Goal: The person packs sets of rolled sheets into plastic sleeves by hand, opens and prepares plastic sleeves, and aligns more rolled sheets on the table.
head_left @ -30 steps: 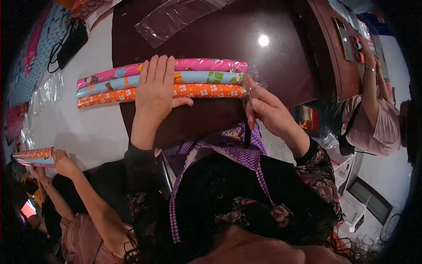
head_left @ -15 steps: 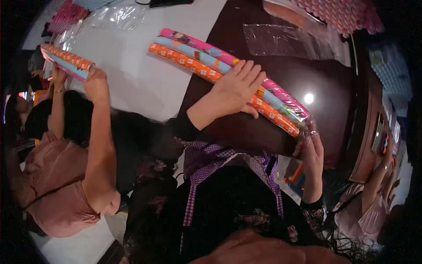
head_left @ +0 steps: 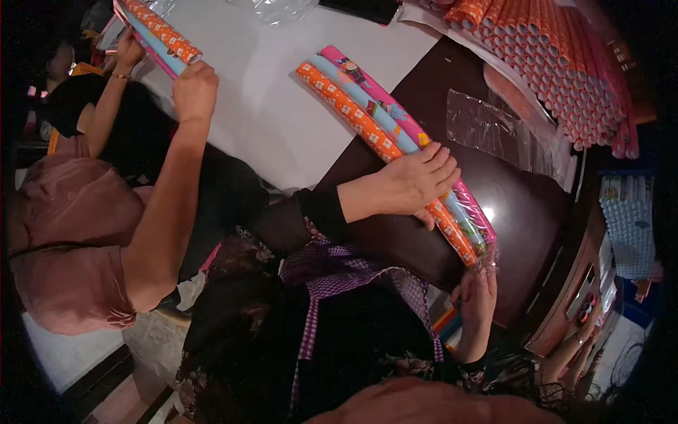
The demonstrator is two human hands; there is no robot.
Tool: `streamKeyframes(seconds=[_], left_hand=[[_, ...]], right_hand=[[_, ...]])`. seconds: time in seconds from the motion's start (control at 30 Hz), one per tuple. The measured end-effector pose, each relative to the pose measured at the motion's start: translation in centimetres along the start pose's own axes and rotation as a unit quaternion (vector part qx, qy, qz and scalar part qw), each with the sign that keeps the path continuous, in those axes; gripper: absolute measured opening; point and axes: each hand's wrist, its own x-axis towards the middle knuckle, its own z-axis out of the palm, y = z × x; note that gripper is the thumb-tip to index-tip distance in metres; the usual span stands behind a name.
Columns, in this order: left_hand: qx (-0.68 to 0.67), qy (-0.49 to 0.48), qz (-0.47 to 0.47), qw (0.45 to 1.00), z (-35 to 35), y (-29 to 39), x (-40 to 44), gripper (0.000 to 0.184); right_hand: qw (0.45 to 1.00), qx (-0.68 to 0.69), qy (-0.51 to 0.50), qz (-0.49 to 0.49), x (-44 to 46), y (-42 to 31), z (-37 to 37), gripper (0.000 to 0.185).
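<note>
Three wrapping paper rolls lie side by side at a slant across the table: an orange roll (head_left: 349,113) with white gift prints, a light blue roll (head_left: 361,97) and a pink roll (head_left: 378,90). My left hand (head_left: 417,180) lies across them, fingers over the top and thumb on the near side. A clear plastic sleeve (head_left: 487,256) shows around their lower right end and bunches just past it. There my right hand (head_left: 477,300) has its fingers closed at the gathered plastic; the exact grip is partly hidden.
A stack of orange rolls (head_left: 522,35) sits at the back right, beside loose clear plastic bags (head_left: 487,131). Light blue rolls (head_left: 627,226) stand farther right. At left, a co-worker's hand (head_left: 194,92) holds another roll bundle (head_left: 159,35). The table has a dark edge (head_left: 565,247) at right.
The view has turned, bringing the orange stack further in. The rolls now lie more steeply. Both hands stay at the bundle, and the co-worker's bundle appears higher.
</note>
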Motion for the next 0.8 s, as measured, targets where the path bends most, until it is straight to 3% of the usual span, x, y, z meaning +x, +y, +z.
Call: streamKeyframes(seconds=[0.1,0.3,0.6,0.67,0.8], left_hand=[[-0.004,-0.005,-0.005,1.0,-0.1,0.1,0.1,0.101],[-0.019,-0.003,-0.013,1.0,0.4,0.2,-0.1,0.103],[-0.029,0.005,-0.013,0.999,0.3,0.3,-0.1,0.1],[-0.023,0.002,-0.009,1.0,0.1,0.2,-0.1,0.1],[-0.013,0.007,-0.006,1.0,0.2,0.3,0.1,0.099]], right_hand=[[1.0,-0.011,0.01,0.017,0.2,-0.3,0.4,0.06],[0.996,-0.033,0.012,-0.08,0.0,2.0,-0.7,0.056],[0.999,-0.032,0.028,-0.01,-1.1,1.7,1.4,0.06],[0.998,0.048,0.011,-0.029,-1.1,2.4,1.4,0.062],[0.998,0.057,-0.001,-0.013,-1.3,1.6,1.6,0.06]])
